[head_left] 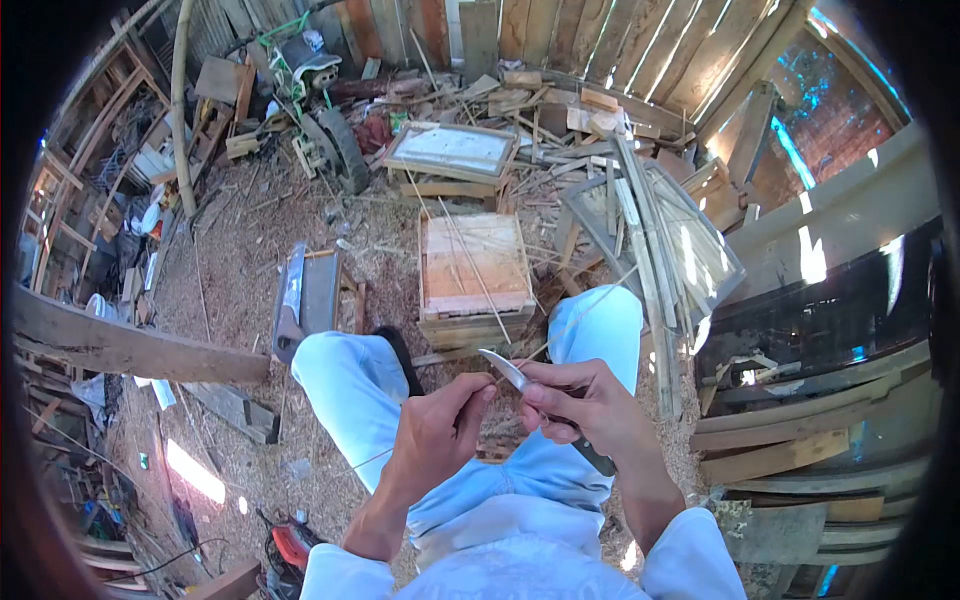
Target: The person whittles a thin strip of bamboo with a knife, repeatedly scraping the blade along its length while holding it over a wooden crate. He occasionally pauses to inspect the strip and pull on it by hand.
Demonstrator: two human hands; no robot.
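Note:
A knife (508,371) with a bright curved blade and a dark handle is gripped in my right hand (580,405), its tip pointing up and to the left. Closed beside it, my left hand (440,430) pinches a thin wooden strip (369,462) between thumb and fingers. One end of the strip sticks out to the lower left of that hand. The blade is right by the left fingertips, over my lap. Part of the knife handle is hidden behind the right fingers.
In front of my knees stands a wooden box (474,262) with thin sticks across it. A handsaw (292,285) lies at its left. Framed panels (690,235) lean at the right, scrap wood (540,105) is heaped behind, and a red tool (291,546) lies at lower left.

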